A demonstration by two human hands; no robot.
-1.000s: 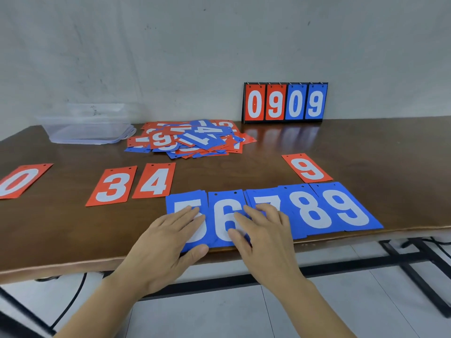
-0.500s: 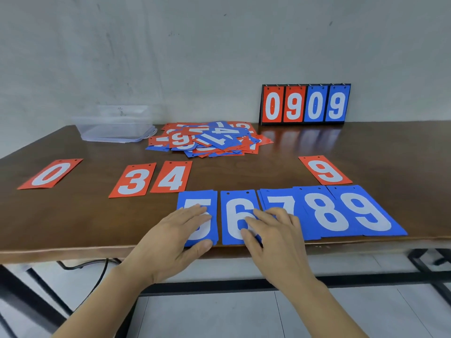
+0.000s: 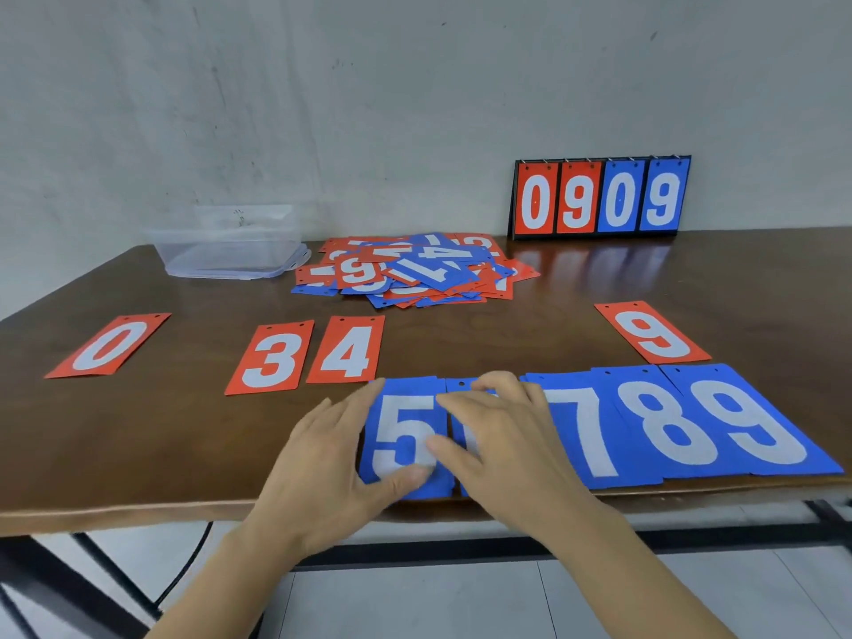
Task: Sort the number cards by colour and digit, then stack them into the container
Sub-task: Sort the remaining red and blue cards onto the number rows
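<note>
A row of blue cards lies along the table's front edge: blue 5 [image 3: 405, 417], blue 6 [image 3: 461, 385], blue 7 [image 3: 581, 431], blue 8 [image 3: 668, 426] and blue 9 [image 3: 756, 426]. My left hand [image 3: 332, 463] touches the left edge of the 5, with its thumb on the card's lower part. My right hand [image 3: 502, 449] lies flat over the 6, hiding most of it, and its thumb reaches onto the 5. Red 0 [image 3: 108, 345], red 3 [image 3: 272, 357], red 4 [image 3: 348, 350] and red 9 [image 3: 652, 332] lie behind. The clear plastic container [image 3: 230, 246] stands far left.
A loose pile of mixed red and blue cards [image 3: 415, 269] lies at the back centre of the brown table [image 3: 507, 334]. A flip scoreboard reading 0909 [image 3: 599, 198] stands against the wall at the back right. The blue row's near edges reach the table edge.
My left hand has slid off the 5 to its left edge, uncovering the digit. My right hand has moved left, over the 6. The 5 and 6 now sit closer together.
</note>
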